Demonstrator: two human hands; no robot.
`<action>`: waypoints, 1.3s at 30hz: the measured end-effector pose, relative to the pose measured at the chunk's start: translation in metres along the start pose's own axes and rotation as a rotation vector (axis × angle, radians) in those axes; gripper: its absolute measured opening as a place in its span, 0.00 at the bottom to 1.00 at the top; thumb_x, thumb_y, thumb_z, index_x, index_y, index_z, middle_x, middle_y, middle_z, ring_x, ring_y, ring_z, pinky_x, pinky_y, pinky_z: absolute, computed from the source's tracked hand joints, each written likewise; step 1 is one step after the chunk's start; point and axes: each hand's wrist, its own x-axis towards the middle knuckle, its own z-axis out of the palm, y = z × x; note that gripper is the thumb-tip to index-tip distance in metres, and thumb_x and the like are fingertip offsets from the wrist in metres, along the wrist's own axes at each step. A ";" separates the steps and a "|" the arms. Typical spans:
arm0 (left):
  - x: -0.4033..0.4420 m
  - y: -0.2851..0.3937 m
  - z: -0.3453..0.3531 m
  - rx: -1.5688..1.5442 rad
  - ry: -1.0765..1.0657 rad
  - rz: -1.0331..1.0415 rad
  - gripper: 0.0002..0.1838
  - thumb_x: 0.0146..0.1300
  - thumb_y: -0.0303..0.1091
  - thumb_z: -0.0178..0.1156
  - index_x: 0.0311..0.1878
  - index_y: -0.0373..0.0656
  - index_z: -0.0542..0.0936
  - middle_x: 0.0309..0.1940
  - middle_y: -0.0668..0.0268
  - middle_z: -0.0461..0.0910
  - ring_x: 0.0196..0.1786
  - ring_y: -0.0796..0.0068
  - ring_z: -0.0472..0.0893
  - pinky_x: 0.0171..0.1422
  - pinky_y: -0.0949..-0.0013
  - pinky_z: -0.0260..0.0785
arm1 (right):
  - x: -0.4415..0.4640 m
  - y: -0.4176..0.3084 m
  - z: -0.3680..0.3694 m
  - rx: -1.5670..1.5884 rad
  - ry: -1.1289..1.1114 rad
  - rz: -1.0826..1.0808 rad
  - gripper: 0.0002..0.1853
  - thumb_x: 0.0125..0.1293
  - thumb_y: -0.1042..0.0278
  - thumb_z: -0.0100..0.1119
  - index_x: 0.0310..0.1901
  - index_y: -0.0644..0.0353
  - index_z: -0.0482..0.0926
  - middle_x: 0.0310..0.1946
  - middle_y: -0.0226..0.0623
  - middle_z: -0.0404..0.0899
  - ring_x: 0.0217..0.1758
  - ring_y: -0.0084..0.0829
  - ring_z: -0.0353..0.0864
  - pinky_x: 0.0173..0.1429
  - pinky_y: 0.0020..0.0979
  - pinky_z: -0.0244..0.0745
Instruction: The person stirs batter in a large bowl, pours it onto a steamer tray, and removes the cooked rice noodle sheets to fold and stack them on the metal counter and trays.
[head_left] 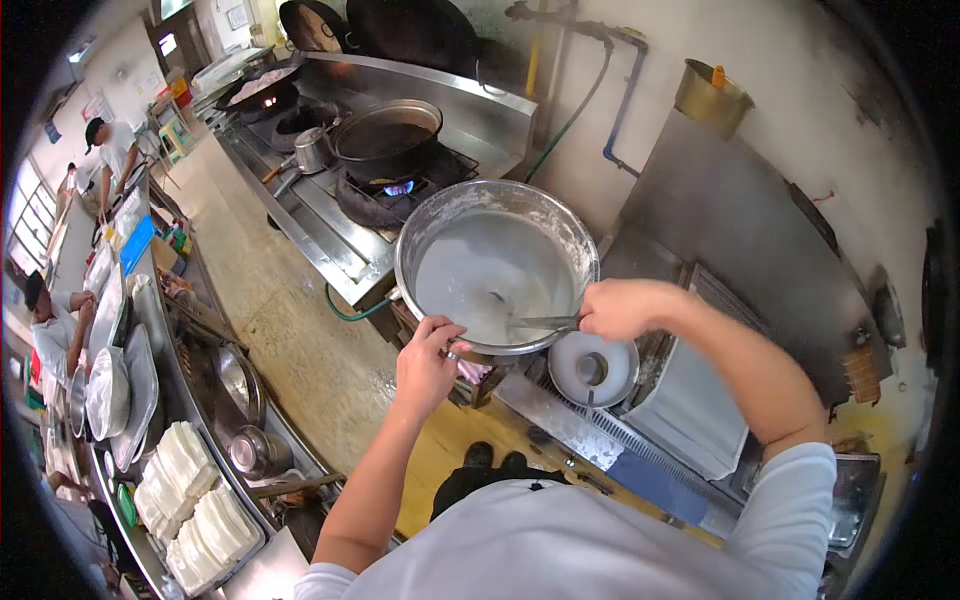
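Metal bowl [562,222] holds cloudy whitish liquid [470,265], utensil [545,323] dipped in.

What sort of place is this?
Probably a commercial kitchen: a large pan over a lit burner, a big metal bowl of whitish liquid, and several people in the background.

Under bright light the window [34,216] glares white, and fisheye distortion (black at the corners) bends the edges.

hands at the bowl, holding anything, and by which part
Left hand holds the bowl by its near rim; right hand holds a utensil by its upper end.
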 end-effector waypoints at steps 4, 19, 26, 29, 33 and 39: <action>0.002 -0.003 0.000 0.055 0.011 0.049 0.09 0.63 0.29 0.70 0.47 0.46 0.88 0.50 0.66 0.84 0.33 0.67 0.85 0.39 0.63 0.77 | 0.018 0.020 0.054 0.485 0.132 -0.039 0.18 0.71 0.62 0.53 0.29 0.70 0.80 0.21 0.43 0.79 0.18 0.34 0.75 0.23 0.40 0.68; 0.000 0.005 0.003 0.061 -0.019 -0.008 0.11 0.66 0.36 0.70 0.50 0.46 0.88 0.53 0.64 0.83 0.37 0.66 0.85 0.42 0.64 0.77 | -0.029 0.008 0.149 0.759 0.703 -0.104 0.14 0.74 0.66 0.56 0.51 0.68 0.82 0.30 0.49 0.84 0.33 0.41 0.84 0.41 0.40 0.77; 0.002 0.048 0.013 0.270 -0.033 0.031 0.15 0.62 0.34 0.71 0.53 0.46 0.87 0.57 0.61 0.82 0.49 0.58 0.84 0.53 0.57 0.79 | -0.057 0.010 0.188 0.709 0.934 -0.143 0.22 0.69 0.71 0.60 0.60 0.74 0.77 0.43 0.61 0.85 0.46 0.58 0.87 0.52 0.47 0.81; 0.000 0.104 0.049 0.174 -0.143 0.289 0.18 0.55 0.30 0.72 0.51 0.46 0.86 0.62 0.60 0.79 0.62 0.51 0.78 0.63 0.52 0.74 | -0.073 0.013 0.199 0.788 0.934 -0.151 0.22 0.68 0.72 0.60 0.61 0.74 0.77 0.45 0.62 0.85 0.48 0.59 0.86 0.52 0.46 0.81; 0.010 0.141 0.117 -0.003 -0.271 0.737 0.16 0.46 0.27 0.72 0.42 0.45 0.84 0.69 0.58 0.75 0.73 0.45 0.70 0.72 0.47 0.68 | -0.103 0.022 0.204 1.126 0.728 -0.212 0.30 0.70 0.78 0.58 0.73 0.67 0.67 0.56 0.49 0.82 0.37 0.28 0.83 0.40 0.29 0.80; 0.045 0.136 0.133 -0.343 -0.302 0.719 0.13 0.43 0.22 0.73 0.28 0.42 0.76 0.69 0.54 0.77 0.73 0.42 0.71 0.74 0.45 0.67 | -0.097 0.050 0.206 1.568 0.561 -0.252 0.37 0.66 0.82 0.61 0.77 0.65 0.62 0.58 0.43 0.81 0.38 0.23 0.83 0.36 0.25 0.80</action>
